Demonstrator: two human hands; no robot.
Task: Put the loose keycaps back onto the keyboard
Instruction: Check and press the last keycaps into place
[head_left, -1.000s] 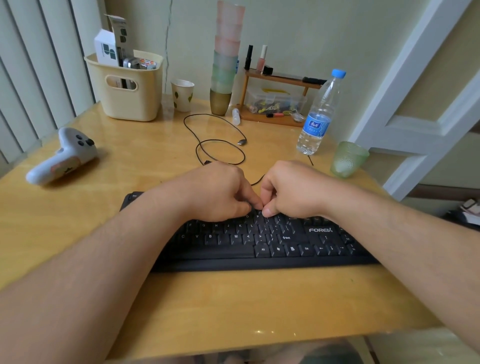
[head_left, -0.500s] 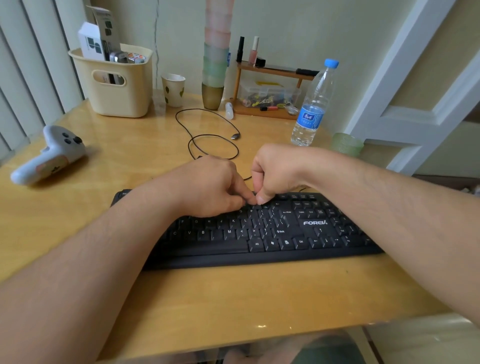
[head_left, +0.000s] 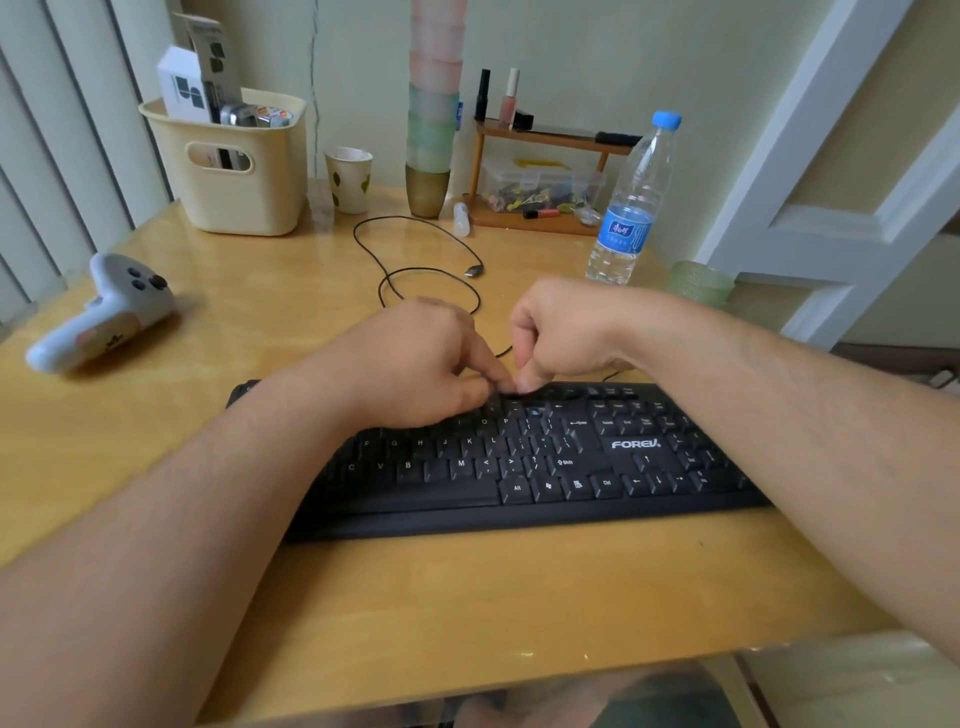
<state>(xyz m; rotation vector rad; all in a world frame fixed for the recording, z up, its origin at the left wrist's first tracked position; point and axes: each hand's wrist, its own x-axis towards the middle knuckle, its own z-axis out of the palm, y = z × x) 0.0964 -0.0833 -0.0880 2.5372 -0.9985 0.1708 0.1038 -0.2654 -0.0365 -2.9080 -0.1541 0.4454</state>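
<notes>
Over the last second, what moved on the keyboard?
Both hands, left and right, shifted a little toward the keyboard's top rows, fingertips still meeting there. Whether they pinch a keycap is hidden. Keyboard, bottle and controller stayed put.

- We see a black keyboard (head_left: 545, 462) with white letters.
- The table (head_left: 467, 597) is yellow wood.
- The basket (head_left: 239, 171) is pale yellow.
- The bottle (head_left: 631, 208) has a blue cap and blue label.
- The paper cup (head_left: 349, 179) is white with green leaves.
</notes>
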